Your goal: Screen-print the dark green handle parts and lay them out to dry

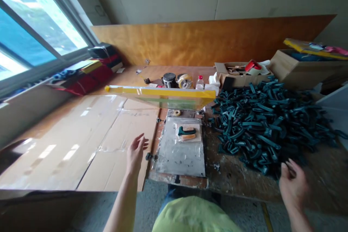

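Note:
My left hand (135, 154) hovers open over the edge of a flattened cardboard sheet (81, 141), just left of a grey metal plate (181, 152). On that plate lies a dark green handle part (186, 131) on an orange jig. A yellow-framed printing screen (163, 94) is raised above the plate's far end. My right hand (293, 185) reaches the near edge of a big pile of dark green plastic handles (261, 123); its fingers are curled and slightly blurred, and whether they hold a piece I cannot tell.
Behind the screen stand a black tin (169, 79), a tape roll (185, 81) and a small bottle (199, 82). Cardboard boxes (299, 67) sit at the back right. A window (29, 32) with red cloth on its sill is at the left. A plywood board (206, 40) lines the wall.

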